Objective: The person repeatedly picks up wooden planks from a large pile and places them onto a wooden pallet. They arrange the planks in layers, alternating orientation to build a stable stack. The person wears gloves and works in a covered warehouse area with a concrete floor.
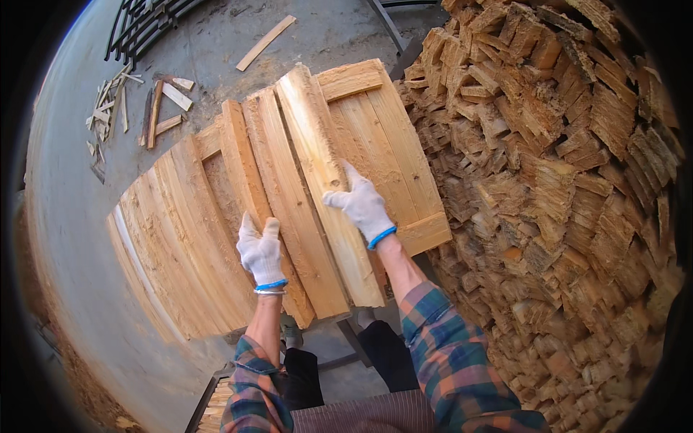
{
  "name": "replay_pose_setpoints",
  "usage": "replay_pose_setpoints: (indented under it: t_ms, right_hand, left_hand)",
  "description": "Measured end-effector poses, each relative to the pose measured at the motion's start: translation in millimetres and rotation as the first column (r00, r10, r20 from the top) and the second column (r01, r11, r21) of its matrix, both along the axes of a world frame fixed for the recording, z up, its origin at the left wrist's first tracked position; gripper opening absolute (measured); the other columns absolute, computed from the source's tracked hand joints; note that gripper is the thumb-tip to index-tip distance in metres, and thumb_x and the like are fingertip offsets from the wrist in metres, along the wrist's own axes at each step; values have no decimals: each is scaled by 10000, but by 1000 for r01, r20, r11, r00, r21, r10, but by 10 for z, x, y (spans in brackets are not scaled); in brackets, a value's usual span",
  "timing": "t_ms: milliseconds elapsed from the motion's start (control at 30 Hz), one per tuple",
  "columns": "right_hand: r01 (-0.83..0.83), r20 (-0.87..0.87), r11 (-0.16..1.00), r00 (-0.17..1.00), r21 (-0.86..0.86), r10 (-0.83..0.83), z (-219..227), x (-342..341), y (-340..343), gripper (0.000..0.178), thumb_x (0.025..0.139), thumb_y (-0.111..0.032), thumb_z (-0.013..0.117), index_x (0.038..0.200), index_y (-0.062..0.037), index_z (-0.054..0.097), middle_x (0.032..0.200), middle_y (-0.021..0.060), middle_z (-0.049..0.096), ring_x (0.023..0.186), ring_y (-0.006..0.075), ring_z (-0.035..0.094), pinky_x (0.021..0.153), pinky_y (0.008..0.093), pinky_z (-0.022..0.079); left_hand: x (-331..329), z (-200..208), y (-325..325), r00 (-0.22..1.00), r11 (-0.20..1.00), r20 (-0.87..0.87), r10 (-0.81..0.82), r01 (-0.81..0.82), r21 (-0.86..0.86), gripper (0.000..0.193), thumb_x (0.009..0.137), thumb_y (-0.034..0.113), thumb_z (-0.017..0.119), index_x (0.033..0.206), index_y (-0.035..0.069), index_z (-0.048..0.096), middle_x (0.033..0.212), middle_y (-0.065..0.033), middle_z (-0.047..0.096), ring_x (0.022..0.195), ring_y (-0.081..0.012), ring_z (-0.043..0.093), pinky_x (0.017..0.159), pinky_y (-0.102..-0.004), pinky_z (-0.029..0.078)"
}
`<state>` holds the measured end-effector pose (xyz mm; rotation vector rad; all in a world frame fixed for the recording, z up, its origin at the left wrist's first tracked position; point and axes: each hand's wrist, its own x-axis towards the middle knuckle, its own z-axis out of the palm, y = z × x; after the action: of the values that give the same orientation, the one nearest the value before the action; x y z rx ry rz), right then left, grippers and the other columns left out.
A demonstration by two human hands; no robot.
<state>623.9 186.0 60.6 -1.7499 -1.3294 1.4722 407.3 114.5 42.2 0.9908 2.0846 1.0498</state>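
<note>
Both my hands wear white knit gloves with blue cuffs. My right hand (361,206) grips the right edge of a pale, rough-edged wooden board (314,137), its thumb lying across the top face. Lower and to the left, my left hand (261,252) is at the edge of a narrower board (245,173), thumb on top, its other fingers partly hidden. Another plank (292,195) lies between these two. The boards rest side by side over a layer of planks (382,144) with a crosspiece (350,79) at the far end.
A large heap of split wood pieces (534,180) rises on the right. Wood scraps (108,108) and a loose slat (266,43) lie on the concrete floor (216,47). Dark metal bars (148,25) are stacked at the far left. A metal frame leg (354,340) shows below the boards.
</note>
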Motion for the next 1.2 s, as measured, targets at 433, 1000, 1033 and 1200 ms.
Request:
replay_pose_setpoints:
  t_ms: [433,1000,1033,1200]
  right_hand:
    - [106,-210,993,971,-48,-114,-504,977,282,657,904,-169,698,1411,137,413,1039,73,695,952,113,642,860,202,513]
    - [217,-185,971,955,-105,-233,-701,1340,345,707,930,-194,692,1403,199,343,1221,173,651,1095,171,629,975,245,478]
    - [201,-222,974,950,-106,-220,-703,1289,379,698,933,-191,687,1401,199,346,1214,172,655,1104,172,626,982,249,476]
    - [213,-183,965,953,-153,-240,-644,728,116,744,916,-216,708,1415,189,333,1169,161,682,1082,163,636,960,237,480]
  left_hand:
    - [-591,-22,-139,791,983,584,181,-133,-124,479,906,-3,639,1366,-42,510,1162,-94,661,912,-165,658,842,-268,538]
    - [-1324,-44,-569,766,984,-620,-170,160,-73,747,965,522,530,1519,54,350,1543,-239,350,1390,-394,391,1144,-486,304]
    - [-1356,-246,-689,574,960,-771,-277,195,-199,766,971,571,469,1525,59,338,1558,-237,322,1407,-411,356,1158,-510,264]
    - [-1373,-479,-706,441,923,-811,-384,216,-319,829,962,662,364,1535,65,312,1573,-251,277,1434,-466,260,1177,-553,174]
